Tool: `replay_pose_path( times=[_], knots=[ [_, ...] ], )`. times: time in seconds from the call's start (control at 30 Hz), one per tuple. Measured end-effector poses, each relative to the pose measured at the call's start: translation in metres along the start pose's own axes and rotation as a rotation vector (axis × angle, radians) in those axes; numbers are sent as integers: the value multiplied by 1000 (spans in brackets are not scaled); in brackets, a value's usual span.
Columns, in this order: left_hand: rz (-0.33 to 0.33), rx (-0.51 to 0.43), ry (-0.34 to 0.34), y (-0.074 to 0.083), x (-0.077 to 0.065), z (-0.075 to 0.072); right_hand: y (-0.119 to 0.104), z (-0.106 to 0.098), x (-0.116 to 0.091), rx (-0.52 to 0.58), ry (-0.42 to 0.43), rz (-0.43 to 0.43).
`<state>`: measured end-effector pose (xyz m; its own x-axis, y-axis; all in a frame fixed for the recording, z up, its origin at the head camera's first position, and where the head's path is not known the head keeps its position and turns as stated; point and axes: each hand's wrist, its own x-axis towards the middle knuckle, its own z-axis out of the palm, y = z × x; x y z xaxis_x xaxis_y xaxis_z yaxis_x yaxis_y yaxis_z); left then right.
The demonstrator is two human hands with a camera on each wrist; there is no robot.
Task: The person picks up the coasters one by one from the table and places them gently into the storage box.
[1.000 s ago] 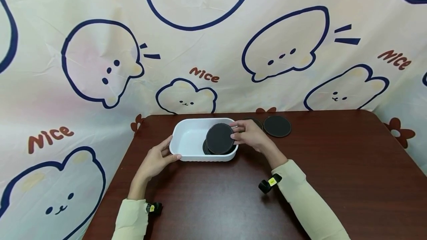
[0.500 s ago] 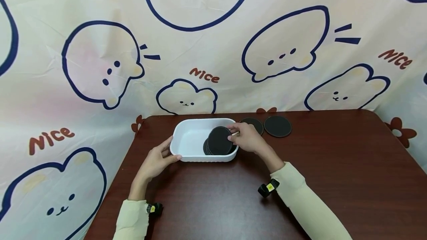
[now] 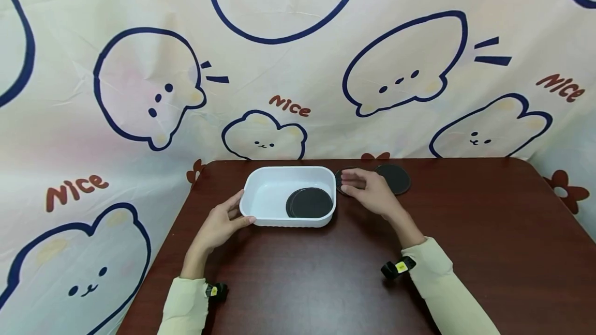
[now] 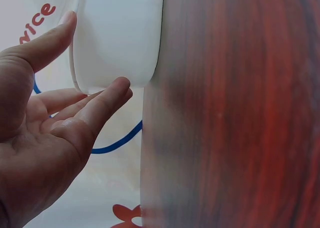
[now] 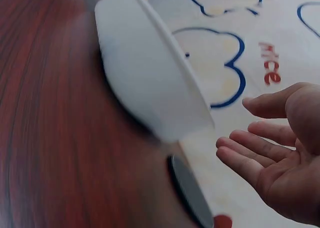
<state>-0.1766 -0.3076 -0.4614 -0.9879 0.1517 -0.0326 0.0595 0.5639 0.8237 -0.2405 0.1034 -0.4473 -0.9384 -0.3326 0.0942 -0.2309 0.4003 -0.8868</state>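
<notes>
A white rectangular tub (image 3: 263,190) stands near the table's back edge. At its left front corner my left hand (image 3: 219,226) grips it, thumb on the front rim and fingers against the end wall, as the left wrist view also shows. Inside, at the right, several round black coasters (image 3: 311,203) lie stacked, slightly fanned. My right hand (image 3: 372,195) hovers right of the tub with loosely bent fingers and nothing in it. Beneath its fingertips lies a partly hidden coaster (image 3: 340,182). Another coaster (image 3: 397,179) sits just behind that hand, partly covered.
The dark brown wooden table (image 3: 298,283) reaches back to a printed cloth backdrop (image 3: 288,76). Each wrist wears a small black camera, such as the right one (image 3: 398,268).
The coaster my right hand held tilted over the tub now lies flat on the stack. That hand has let go and moved right, over the coasters on the table. My left hand stays put.
</notes>
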Motion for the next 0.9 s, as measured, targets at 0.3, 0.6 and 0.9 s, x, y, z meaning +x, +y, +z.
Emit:
replay_pose_path(
  times=[0.3, 0.6, 0.9],
  knots=[
    [-10, 9, 10, 0, 0, 1, 36, -18, 0, -51, 17, 72],
    [-10, 13, 6, 0, 1, 0, 53, -27, 9, -104, 21, 40],
    [-19, 11, 12, 0, 0, 1, 62, -33, 30, -216, -8, 20]
  ],
)
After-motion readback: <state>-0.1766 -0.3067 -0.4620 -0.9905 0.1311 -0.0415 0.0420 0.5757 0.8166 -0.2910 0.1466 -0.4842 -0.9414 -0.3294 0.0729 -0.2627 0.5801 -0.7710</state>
